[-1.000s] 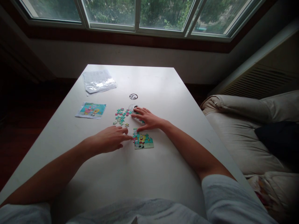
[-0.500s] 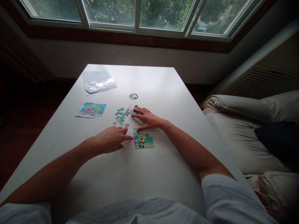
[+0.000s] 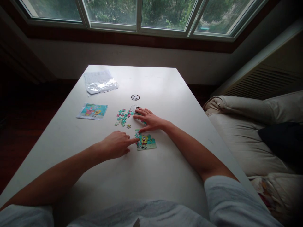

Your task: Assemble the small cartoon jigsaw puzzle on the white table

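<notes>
A partly joined jigsaw puzzle (image 3: 147, 143) with a yellow cartoon figure lies flat on the white table. My left hand (image 3: 115, 143) is beside it, index finger stretched out and its tip on the puzzle's left part; the other fingers are bent and hold nothing visible. Fingers spread, my right hand (image 3: 151, 120) rests palm down beyond the puzzle, its thumb at the puzzle's upper edge. Loose jigsaw pieces (image 3: 122, 119) are scattered to the left of the right hand, and some are partly hidden under its fingers. A clear round disc (image 3: 134, 108) touches the right fingertips.
A picture sheet (image 3: 92, 112) of the cartoon lies left on the white table (image 3: 170, 176). Behind it are papers in a clear plastic sleeve (image 3: 100, 82). A round dark-rimmed object (image 3: 135, 97) sits past the disc. A pale sofa (image 3: 236, 132) stands at the right.
My left index finger has moved right, from the puzzle's left edge onto its left part. The puzzle has shifted very slightly right. My right hand has stayed in place.
</notes>
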A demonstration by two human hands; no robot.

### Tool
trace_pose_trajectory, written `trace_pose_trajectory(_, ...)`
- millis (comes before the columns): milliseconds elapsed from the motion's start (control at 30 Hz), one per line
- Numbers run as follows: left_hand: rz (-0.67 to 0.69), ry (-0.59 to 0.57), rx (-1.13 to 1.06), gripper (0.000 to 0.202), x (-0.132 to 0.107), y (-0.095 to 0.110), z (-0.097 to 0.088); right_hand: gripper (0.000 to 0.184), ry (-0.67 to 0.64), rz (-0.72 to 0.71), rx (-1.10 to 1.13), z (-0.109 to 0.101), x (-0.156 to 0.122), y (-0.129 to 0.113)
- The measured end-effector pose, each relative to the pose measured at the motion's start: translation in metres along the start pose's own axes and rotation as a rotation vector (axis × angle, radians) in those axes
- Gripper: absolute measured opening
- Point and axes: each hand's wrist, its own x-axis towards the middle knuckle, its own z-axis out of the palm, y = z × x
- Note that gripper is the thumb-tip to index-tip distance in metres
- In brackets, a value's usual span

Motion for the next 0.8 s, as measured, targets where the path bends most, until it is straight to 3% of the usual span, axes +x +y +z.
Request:
trace_pose_trajectory(333,0.013,-0.016,-0.142,0.044,0.003,-0.018,-0.016,0.092,0.017,0.001,-0.011,-0.003,0.002,-0.002)
trace_pose_trajectory(533,0.113,0.028,-0.229,0.039,0.009,-0.036,-0.015,0.090,0.020,-0.006,-0.017,-0.004,0.001,-0.003)
trace_pose_trajectory(700,-0.095,0.222,-0.112,0.029,0.020,-0.050,-0.005,0.086,0.045,-0.008,-0.010,-0.005,0.000,-0.003)
trace_pose_trajectory(800,-0.154,0.268,-0.047,0.025,0.025,-0.055,0.002,0.080,0.069,-0.019,-0.002,-0.004,-0.001,-0.001)
